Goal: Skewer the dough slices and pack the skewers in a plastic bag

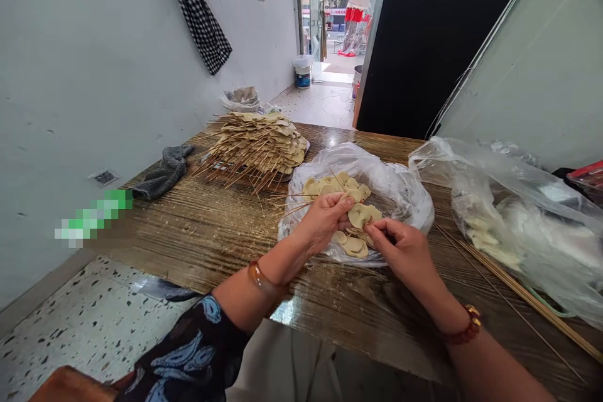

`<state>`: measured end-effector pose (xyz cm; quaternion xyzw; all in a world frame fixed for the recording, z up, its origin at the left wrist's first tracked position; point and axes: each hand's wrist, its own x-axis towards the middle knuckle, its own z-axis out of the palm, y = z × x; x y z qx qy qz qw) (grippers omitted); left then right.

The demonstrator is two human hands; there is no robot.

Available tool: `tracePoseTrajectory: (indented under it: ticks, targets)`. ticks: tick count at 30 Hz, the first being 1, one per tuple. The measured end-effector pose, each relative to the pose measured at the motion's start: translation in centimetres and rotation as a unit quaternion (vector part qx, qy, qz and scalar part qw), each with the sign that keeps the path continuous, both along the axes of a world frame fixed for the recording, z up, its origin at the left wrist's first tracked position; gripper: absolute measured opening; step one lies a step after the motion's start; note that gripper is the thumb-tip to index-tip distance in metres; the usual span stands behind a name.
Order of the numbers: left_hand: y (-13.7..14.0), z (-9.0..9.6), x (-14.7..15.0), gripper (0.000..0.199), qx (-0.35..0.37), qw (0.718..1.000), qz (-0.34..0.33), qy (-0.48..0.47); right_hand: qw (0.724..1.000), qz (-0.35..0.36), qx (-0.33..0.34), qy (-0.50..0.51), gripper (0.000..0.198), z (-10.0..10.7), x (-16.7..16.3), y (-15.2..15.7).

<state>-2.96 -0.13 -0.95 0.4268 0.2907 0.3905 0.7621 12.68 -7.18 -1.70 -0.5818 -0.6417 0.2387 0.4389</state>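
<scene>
Over an opened plastic bag [414, 201], my left hand [323, 223] is closed on a thin skewer, mostly hidden by the fingers. Pale yellow round slices [360, 215] show just past its fingertips. My right hand [407, 254] pinches the near right edge of these slices between thumb and fingers. Loose slices of the same kind [353, 245] lie in the bag below my hands, and more [325, 187] lie behind them. A few thin sticks poke out to the left of the bag.
A tall pile of skewered slices [264, 141] stands at the table's back left, sticks pointing outward. A dark grey cloth [164, 173] hangs over the left edge. Long bare skewers [532, 298] lie at right, beside another clear plastic bag [541, 220]. Crumbs dot the wooden table [221, 232].
</scene>
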Motion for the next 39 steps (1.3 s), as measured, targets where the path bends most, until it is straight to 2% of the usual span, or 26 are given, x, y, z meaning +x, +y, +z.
tracePoseTrajectory:
  ticks: [7,15,19,21,22,26,28,31,33,35,37,39]
  targets:
    - [0.1,0.2,0.1,0.038,0.007,1.000,0.000,0.003,0.999,-0.005,0.020,-0.026,0.022,0.2,0.3,0.1]
    - [-0.3,0.1,0.9,0.035,0.048,0.999,-0.011,0.008,1.000,-0.008,0.013,-0.010,0.024,0.7,0.6,0.1]
    - [0.1,0.5,0.2,0.040,0.103,0.992,-0.018,0.064,0.999,-0.040,0.028,0.010,0.024,1.3,1.5,0.1]
    - [0.4,0.5,-0.3,0.033,0.177,0.972,-0.033,0.150,0.997,-0.068,0.031,0.032,0.025,1.5,1.9,0.2]
    - [0.5,0.5,-0.6,0.027,0.225,0.952,-0.049,0.200,0.996,-0.077,0.032,0.040,0.025,1.5,2.0,0.2]
    - [0.7,0.5,-1.1,0.010,0.406,0.835,-0.126,0.348,0.995,-0.074,0.029,0.053,0.025,1.4,2.1,0.3]
    - [0.6,0.5,-1.1,0.013,0.463,0.784,-0.158,0.384,0.996,-0.070,0.024,0.057,0.024,1.3,2.0,0.4]
    - [0.4,0.5,-1.1,0.021,0.504,0.734,-0.188,0.415,0.995,-0.070,0.025,0.059,0.024,1.2,2.0,0.4]
    - [0.4,0.5,-1.0,0.018,0.519,0.717,-0.193,0.423,0.995,-0.070,0.031,0.057,0.025,1.2,2.1,0.4]
    - [0.3,0.5,-1.0,0.010,0.526,0.717,-0.189,0.416,0.995,-0.071,0.035,0.056,0.025,1.1,2.1,0.4]
    - [0.3,0.6,-0.9,0.005,0.515,0.736,-0.183,0.399,0.995,-0.072,0.035,0.058,0.024,1.1,2.2,0.4]
    - [0.4,0.6,-1.0,0.006,0.477,0.775,-0.173,0.377,0.995,-0.071,0.033,0.060,0.023,1.0,2.2,0.4]
